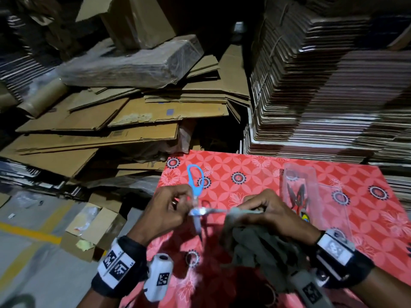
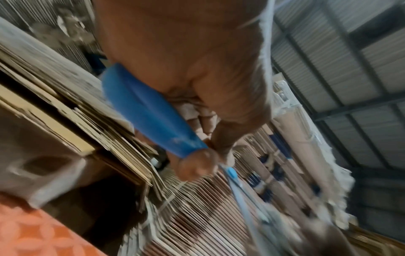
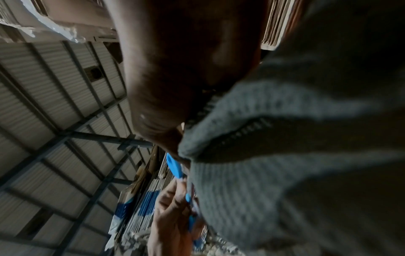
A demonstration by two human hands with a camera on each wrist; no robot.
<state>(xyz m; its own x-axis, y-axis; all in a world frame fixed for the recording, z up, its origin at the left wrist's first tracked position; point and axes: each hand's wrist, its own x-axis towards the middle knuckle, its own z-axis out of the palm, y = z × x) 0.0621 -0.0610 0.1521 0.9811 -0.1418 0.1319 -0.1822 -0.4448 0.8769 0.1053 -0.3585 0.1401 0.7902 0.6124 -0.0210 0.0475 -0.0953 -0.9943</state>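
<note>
Blue-handled scissors (image 1: 195, 178) stand open above a red flower-patterned table cover (image 1: 244, 170). My left hand (image 1: 186, 202) pinches them near the pivot, with the handle loop pointing away. One blade points down toward me. The other runs right into a grey knitted cloth (image 1: 258, 247), which my right hand (image 1: 252, 207) grips around that blade. The left wrist view shows the blue handle (image 2: 149, 110) lying against my curled fingers (image 2: 197, 166). In the right wrist view the cloth (image 3: 285, 173) fills the right side, and the blue handle (image 3: 174, 166) shows beyond it.
A clear plastic package (image 1: 304, 190) lies on the cover to the right of my hands. Flattened cardboard sheets (image 1: 133, 112) pile up behind and to the left. A tall tied stack (image 1: 322, 85) rises at the back right. An open carton (image 1: 95, 227) sits on the floor, left.
</note>
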